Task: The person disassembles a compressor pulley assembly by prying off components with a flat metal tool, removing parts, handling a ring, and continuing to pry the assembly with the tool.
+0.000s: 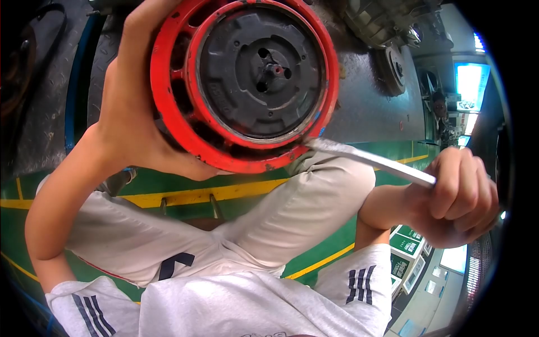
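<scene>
A round red metal housing with a black disc inside it is tilted toward the camera at the top centre. My left hand holds the housing from the left and from below, with some fingers hidden behind it. On the right, my right hand is closed around the end of a flat metal bar. The bar's far tip touches the lower right rim of the red housing, near a small blue mark.
A grey metal workbench lies behind the housing, with a metal casing and a round part on it. Below are my legs and a green floor with yellow lines. Green boxes stand at lower right.
</scene>
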`<state>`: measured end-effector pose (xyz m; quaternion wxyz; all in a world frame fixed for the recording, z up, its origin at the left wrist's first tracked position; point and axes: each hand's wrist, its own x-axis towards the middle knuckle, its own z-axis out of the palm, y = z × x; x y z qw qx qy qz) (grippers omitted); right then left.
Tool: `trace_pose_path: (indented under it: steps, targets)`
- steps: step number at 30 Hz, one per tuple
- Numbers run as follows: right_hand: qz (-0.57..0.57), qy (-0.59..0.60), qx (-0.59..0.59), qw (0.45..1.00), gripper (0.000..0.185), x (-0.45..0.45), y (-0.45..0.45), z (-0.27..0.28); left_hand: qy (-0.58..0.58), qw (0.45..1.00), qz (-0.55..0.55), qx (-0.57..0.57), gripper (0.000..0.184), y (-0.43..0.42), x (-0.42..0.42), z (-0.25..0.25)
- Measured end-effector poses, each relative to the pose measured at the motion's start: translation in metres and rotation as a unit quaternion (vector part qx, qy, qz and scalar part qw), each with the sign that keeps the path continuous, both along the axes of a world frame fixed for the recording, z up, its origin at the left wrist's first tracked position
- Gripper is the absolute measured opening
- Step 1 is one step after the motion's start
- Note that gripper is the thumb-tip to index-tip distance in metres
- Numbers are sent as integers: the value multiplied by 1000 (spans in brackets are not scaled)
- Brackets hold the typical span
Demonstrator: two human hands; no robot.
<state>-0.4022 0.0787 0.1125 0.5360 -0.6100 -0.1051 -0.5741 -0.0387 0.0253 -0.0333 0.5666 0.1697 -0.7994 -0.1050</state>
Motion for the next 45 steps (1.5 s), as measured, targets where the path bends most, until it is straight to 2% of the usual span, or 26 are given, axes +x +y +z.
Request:
trace_pose_path:
  steps: [1, 3, 5, 6, 9, 12, 14, 15, 16, 17, 20, 23, 25, 27, 30, 33, 37, 45]
  targets:
    - [18, 29, 6, 999, 38, 13, -9, 9, 47, 996, -69, 22, 133, 1, -2, 6]
    - [59, 72, 24, 995, 36, 28, -24, 22, 93, 985, -137, 43, 134, 10, 1, 17]
    - [104, 99, 49, 988, 35, 33, -36, 32, -15, 997, 8, 81, 128, 22, 11, 25]
    - [92, 152, 37, 983, 34, 54, -40, 38, -15, 997, 8, 81, 128, 22, 15, 23]
    - [91, 184, 14, 979, 30, -23, -61, 60, -22, 996, 3, 83, 123, 22, 26, 16]
    - [74, 196, 47, 977, 32, 2, -64, 68, -64, 994, -4, 83, 108, 19, 38, 10]
    - [88, 213, 66, 971, 33, 24, -68, 69, -40, 996, -19, 72, 106, 13, 37, 3]
    - [96, 214, 78, 969, 32, 29, -71, 68, -15, 997, -36, 60, 105, 12, 35, 3]
    - [102, 216, 85, 968, 32, 31, -72, 66, -51, 996, 21, 65, 113, 17, 36, 8]
    - [103, 216, 90, 967, 32, 34, -74, 65, -51, 996, 22, 65, 113, 21, 29, 13]
    - [111, 214, 101, 965, 31, 39, -78, 61, 42, 994, -72, 72, 129, 22, 2, 26]
    - [113, 205, 107, 966, 30, 40, -83, 61, -8, 999, 8, -54, 121, 20, -6, 25]
    - [113, 194, 108, 969, 29, 42, -82, 58, 3, 998, 26, 60, 122, 27, -7, 26]
    - [117, 177, 114, 970, 29, 47, -80, 53, 7, 993, 34, 117, 122, 30, -7, 26]
    - [128, 135, 119, 975, 28, 58, -72, 34, 24, 991, 70, 113, 128, 22, -1, 10]
    - [139, 92, 125, 978, 27, 72, -61, 12, -7, 999, 34, 8, 124, 12, 20, -10]
    - [145, 78, 129, 978, 26, 81, -57, 4, -12, 990, 105, 98, 116, 40, -3, 14]
    - [170, 98, 114, 974, 25, 95, -46, 5, 25, 989, 67, 126, 119, 42, -6, 13]
